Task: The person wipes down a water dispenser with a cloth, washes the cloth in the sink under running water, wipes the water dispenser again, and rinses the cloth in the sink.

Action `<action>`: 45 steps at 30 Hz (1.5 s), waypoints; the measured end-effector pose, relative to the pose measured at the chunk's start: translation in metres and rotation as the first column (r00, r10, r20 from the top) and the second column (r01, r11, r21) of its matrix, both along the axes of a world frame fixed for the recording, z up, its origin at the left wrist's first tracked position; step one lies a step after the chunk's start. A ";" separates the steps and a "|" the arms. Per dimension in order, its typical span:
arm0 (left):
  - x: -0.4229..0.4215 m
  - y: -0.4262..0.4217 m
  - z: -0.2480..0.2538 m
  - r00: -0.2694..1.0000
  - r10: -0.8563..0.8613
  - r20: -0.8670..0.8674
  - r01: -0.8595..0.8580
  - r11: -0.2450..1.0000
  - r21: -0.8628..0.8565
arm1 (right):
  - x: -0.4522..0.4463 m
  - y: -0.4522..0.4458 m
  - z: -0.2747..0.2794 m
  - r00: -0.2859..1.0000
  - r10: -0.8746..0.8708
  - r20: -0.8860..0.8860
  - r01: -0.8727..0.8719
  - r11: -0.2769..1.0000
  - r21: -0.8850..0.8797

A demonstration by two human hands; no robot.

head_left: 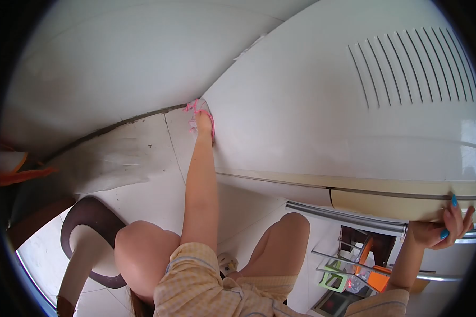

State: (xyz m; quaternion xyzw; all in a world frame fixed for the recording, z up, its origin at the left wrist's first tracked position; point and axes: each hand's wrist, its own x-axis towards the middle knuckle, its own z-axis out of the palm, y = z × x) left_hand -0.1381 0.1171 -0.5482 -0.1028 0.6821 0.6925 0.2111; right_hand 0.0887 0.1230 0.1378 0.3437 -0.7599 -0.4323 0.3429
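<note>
My left hand (203, 122) reaches down into the corner where the white wall, the tiled floor and a large white panel (301, 116) meet. Its closed fingers are on a cloth with pink edging (191, 105), pressed at the foot of the panel. Over on the right, my right hand (443, 227) rests against the cream edge strip (386, 203) of the panel. Its fingers are loosely bent and apart, with blue nails showing, and nothing is in it.
Vent slots (415, 66) line the upper right of the panel. A dark brown ring-shaped seat (76, 211) stands lower left, an orange item (24, 175) beyond it. A green plastic stool (333, 277), metal bars and orange things lie lower right. Dark dirt runs along the wall's foot.
</note>
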 end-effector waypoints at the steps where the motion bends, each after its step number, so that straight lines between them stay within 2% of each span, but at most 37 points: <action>1: 0.002 -0.004 0.007 1.000 0.020 0.013 -0.020 1.000 0.019 | -0.003 -0.002 -0.001 1.000 0.000 0.002 0.000 1.000 0.012; 5: 0.010 -0.015 0.055 0.995 0.097 -0.014 -0.091 0.963 0.255 | 0.005 -0.002 -0.001 0.999 -0.040 -0.010 0.040 0.998 0.045; 6: 0.014 -0.016 0.070 0.993 0.113 -0.033 -0.095 0.936 0.339 | 0.013 -0.001 -0.002 0.993 -0.115 -0.017 0.115 0.993 0.006; 7: 0.018 -0.017 0.089 0.990 0.131 -0.055 -0.095 0.898 0.429 | 0.020 0.001 -0.003 0.982 -0.186 -0.015 0.185 0.982 -0.039; 9: 0.027 -0.022 0.159 0.982 0.187 -0.033 -0.143 0.844 0.517 | 0.027 0.004 -0.005 0.968 -0.249 -0.022 0.246 0.964 -0.101; 11: 0.045 -0.038 0.270 0.971 0.233 -0.056 -0.172 0.839 0.516 | 0.018 0.003 -0.008 0.982 -0.181 -0.048 0.165 0.959 -0.230; 13: 0.072 -0.040 0.346 0.898 0.227 -0.378 -0.133 0.957 0.259 | 0.009 0.003 -0.012 0.990 -0.089 -0.107 0.052 0.950 -0.309; 15: 0.095 -0.052 0.415 0.860 0.145 -0.489 0.077 0.911 0.405 | 0.009 0.004 -0.015 0.987 -0.098 -0.125 0.055 0.950 -0.308; 16: 0.106 -0.061 0.451 0.728 -0.007 -0.686 0.161 0.974 0.160 | 0.009 0.005 -0.017 0.986 -0.097 -0.135 0.050 0.948 -0.314; 17: 0.119 -0.054 0.467 0.604 -0.020 -0.796 0.079 0.996 0.035 | 0.010 0.006 -0.019 0.985 -0.096 -0.145 0.045 0.946 -0.320; 19: 0.139 -0.075 0.533 0.588 -0.038 -0.808 0.175 0.981 0.081 | 0.008 0.006 -0.020 0.982 -0.080 -0.168 0.024 0.950 -0.310; 20: 0.142 -0.078 0.533 0.590 -0.031 -0.806 0.160 0.984 0.080 | 0.007 0.006 -0.019 0.982 -0.070 -0.175 0.013 0.952 -0.305; 22: 0.146 -0.080 0.533 0.479 -0.004 -0.878 0.260 0.956 0.137 | 0.010 0.007 -0.017 0.972 -0.109 -0.207 0.063 0.974 -0.219; 23: 0.144 -0.080 0.528 0.484 0.000 -0.875 0.256 0.956 0.141 | 0.009 0.008 -0.016 0.969 -0.121 -0.217 0.080 0.979 -0.188; 24: 0.144 -0.079 0.517 0.546 0.015 -0.837 0.310 0.925 0.219 | 0.006 0.010 -0.015 0.980 -0.063 -0.191 0.026 0.981 -0.192; 26: 0.150 -0.072 0.485 0.658 0.061 -0.750 0.225 0.935 0.273 | 0.005 0.012 -0.015 0.987 -0.004 -0.158 -0.028 0.980 -0.199; 27: 0.156 -0.066 0.465 0.700 0.104 -0.706 0.095 0.967 0.237 | 0.007 0.014 -0.014 0.988 -0.028 -0.151 -0.006 0.975 -0.221; 29: 0.145 -0.071 0.431 0.752 0.150 -0.641 0.061 0.954 0.294 | 0.011 0.014 -0.013 0.988 -0.061 -0.138 0.027 0.971 -0.239; 32: 0.125 -0.068 0.359 0.923 0.149 -0.354 -0.056 0.964 0.259 | 0.013 0.011 -0.011 0.988 -0.109 -0.113 0.080 0.968 -0.237; 35: 0.114 -0.072 0.299 0.979 0.182 -0.089 -0.160 0.964 0.213 | 0.008 0.005 -0.009 0.989 -0.104 -0.101 0.078 0.971 -0.227; 38: 0.116 -0.075 0.304 0.978 0.207 -0.011 -0.201 0.961 0.190 | 0.007 0.003 -0.011 0.989 -0.121 -0.090 0.099 0.971 -0.216; 39: 0.117 -0.074 0.298 0.979 0.203 -0.005 -0.199 0.961 0.191 | 0.007 0.004 -0.011 0.986 -0.141 -0.090 0.119 0.970 -0.213; 41: 0.114 -0.069 0.287 0.959 0.073 -0.274 -0.098 0.992 -0.077 | 0.007 0.003 -0.011 0.984 -0.152 -0.088 0.132 0.970 -0.202; 42: 0.117 -0.069 0.297 0.958 0.082 -0.274 -0.104 0.992 -0.069 | 0.005 0.002 -0.012 0.985 -0.138 -0.101 0.114 0.970 -0.213; 44: 0.127 -0.073 0.339 0.844 -0.040 -0.535 -0.061 0.983 -0.171 | 0.003 0.001 -0.014 0.986 -0.122 -0.112 0.094 0.970 -0.225; 45: 0.129 -0.076 0.360 0.811 -0.104 -0.575 0.034 0.991 -0.131 | 0.002 0.002 -0.015 0.987 -0.108 -0.120 0.078 0.970 -0.231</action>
